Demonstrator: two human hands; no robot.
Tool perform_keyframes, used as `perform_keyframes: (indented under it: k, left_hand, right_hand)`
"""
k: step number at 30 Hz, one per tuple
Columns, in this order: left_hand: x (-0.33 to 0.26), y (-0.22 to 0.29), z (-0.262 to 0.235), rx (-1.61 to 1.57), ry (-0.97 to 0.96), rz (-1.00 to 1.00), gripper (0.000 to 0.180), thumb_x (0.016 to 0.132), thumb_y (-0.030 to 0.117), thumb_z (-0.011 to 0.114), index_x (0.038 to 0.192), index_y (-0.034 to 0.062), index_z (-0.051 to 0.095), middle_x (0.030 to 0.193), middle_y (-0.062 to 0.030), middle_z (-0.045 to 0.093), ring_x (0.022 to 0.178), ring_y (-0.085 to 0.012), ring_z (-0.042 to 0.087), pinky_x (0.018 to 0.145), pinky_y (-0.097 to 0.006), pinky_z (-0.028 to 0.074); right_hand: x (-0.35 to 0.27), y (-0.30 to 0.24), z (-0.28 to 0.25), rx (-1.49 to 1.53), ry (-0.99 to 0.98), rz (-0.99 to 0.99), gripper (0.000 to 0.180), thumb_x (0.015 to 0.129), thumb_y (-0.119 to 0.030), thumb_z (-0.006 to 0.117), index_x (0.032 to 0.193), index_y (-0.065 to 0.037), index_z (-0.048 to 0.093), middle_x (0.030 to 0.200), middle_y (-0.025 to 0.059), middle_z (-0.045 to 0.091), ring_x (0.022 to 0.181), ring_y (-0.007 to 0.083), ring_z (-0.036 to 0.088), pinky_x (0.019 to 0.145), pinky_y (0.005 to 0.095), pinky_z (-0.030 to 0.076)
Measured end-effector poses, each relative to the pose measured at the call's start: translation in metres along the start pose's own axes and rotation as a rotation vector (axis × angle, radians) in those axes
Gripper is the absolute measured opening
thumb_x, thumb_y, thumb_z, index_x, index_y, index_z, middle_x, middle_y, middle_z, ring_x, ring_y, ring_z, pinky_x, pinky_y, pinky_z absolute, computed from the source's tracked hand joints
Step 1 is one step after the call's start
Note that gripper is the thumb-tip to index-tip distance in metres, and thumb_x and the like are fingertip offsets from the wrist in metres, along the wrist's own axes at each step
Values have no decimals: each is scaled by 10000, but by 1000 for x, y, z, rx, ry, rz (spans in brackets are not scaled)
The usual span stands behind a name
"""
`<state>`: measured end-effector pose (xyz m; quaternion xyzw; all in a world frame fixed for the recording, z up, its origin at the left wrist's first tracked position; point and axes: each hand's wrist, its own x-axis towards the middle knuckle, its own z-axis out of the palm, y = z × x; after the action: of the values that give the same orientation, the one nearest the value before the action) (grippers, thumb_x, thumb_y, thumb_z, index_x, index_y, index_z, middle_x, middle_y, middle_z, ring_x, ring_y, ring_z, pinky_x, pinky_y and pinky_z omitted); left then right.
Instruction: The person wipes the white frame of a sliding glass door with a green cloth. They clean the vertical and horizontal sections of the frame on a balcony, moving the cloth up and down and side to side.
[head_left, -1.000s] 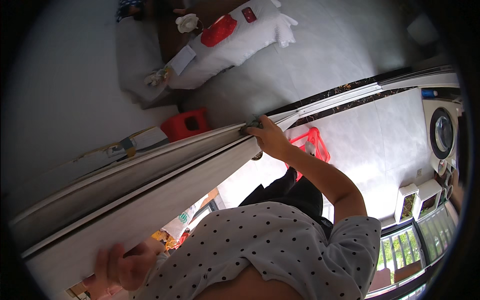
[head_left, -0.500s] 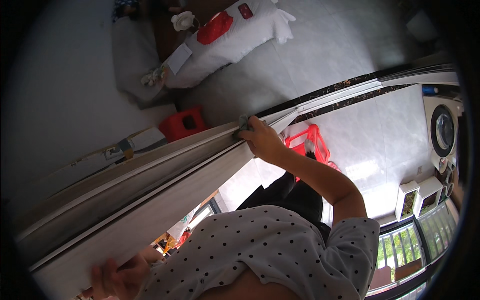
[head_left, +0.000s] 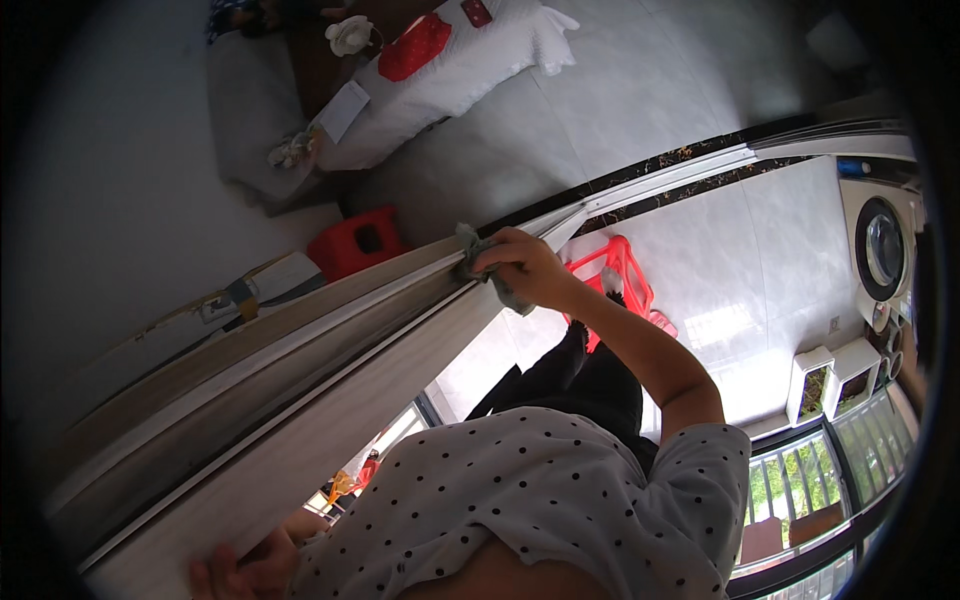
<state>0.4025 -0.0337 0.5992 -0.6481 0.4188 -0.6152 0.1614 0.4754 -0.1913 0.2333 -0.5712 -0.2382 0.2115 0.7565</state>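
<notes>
My right hand is closed on a grey-green cloth. It presses the cloth against the long pale ledge of a door frame, near the ledge's far end. A flap of cloth sticks up past my fingers and another hangs below my palm. At the lower left my left hand rests against the edge of the same frame's pale panel. Its fingers lie apart on the panel, and the lower part of the hand is cut off by the picture's edge.
Below me a red plastic stool stands under my foot. Beyond the frame are another red stool, a long box and a table with a white cloth. A washing machine stands at the far right, near a railed window.
My right hand has shifted slightly relative to the ledge, and more of the cloth now hangs below it. My left hand stays at the panel edge. The whole view has shifted a little.
</notes>
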Motion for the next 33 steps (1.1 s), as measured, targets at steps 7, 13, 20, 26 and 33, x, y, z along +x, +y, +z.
perform_keyframes:
  k: [7, 13, 20, 26, 33]
  left_hand:
    - [5, 5, -2, 78, -119, -20, 87, 749, 120, 547, 680, 76, 516, 594, -19, 466, 703, -196, 496, 1075, -474, 271]
    - [5, 1, -1, 90, -114, 26, 104, 762, 135, 543, 675, 81, 524, 580, -19, 460, 703, -199, 494, 980, -453, 332]
    - [0, -1, -5, 133, -134, 44, 66, 757, 127, 527, 719, 73, 529, 581, -18, 455, 715, -199, 487, 962, -442, 340]
    - [-2, -4, -15, 85, -184, 33, 68, 793, 132, 481, 796, 75, 518, 633, -10, 453, 729, -200, 468, 999, -451, 324]
    - [-2, -2, -26, 136, -295, -16, 96, 822, 148, 496, 845, 75, 555, 709, -26, 522, 788, -212, 540, 1033, -473, 343]
  right_hand:
    - [-18, 35, -36, 1031, 253, 677, 276, 875, 24, 431, 1093, -51, 584, 1052, 81, 620, 906, 182, 623, 817, 299, 512]
    - [-26, 54, -33, 1235, 155, 513, 258, 927, -140, 435, 1149, -55, 535, 1095, 97, 606, 987, 226, 603, 842, 375, 505]
    - [-6, 44, -43, 1214, 199, 512, 319, 920, -196, 483, 1211, -65, 487, 1036, 83, 592, 949, 196, 595, 828, 322, 507]
    - [19, 40, -47, 1121, 216, 588, 377, 928, -191, 478, 1285, -80, 427, 1062, 72, 577, 919, 165, 597, 766, 288, 522]
    - [62, 43, -21, 853, 244, 534, 447, 882, -11, 445, 1328, -41, 434, 1156, 83, 570, 1003, 153, 575, 848, 270, 490]
